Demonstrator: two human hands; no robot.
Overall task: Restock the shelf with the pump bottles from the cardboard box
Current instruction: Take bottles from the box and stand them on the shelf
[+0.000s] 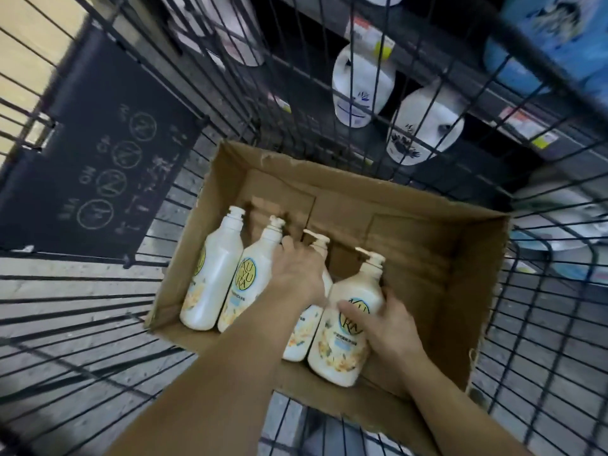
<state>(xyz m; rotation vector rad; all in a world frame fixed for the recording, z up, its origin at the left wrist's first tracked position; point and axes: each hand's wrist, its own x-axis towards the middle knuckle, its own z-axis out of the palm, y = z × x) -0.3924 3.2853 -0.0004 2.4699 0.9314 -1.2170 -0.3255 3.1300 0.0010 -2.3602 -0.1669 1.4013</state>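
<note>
A cardboard box (411, 225) sits open inside a wire cart (98, 307), and four cream pump bottles lie in its near left part, pumps pointing far. The left hand (297, 274) reaches in palm down, fingers loosely curled over the third bottle (301, 337) from the left, covering its shoulder; I cannot tell whether it truly grips it or only rests on it. The right hand (388, 327) is wrapped around the rightmost bottle (345, 324), thumb across the round label, fingers behind its right side, closed on it. The two bottles farther left (210, 278) (246, 284) lie side by side, touching, untouched by either hand. The right half of the box is bare cardboard. Beyond the cart's far wall stands the shelf (493, 103), with white jugs (362, 83) on it and price tags along its edge. A dark board (98, 153) with chalk marks hangs on the cart's left side.
</note>
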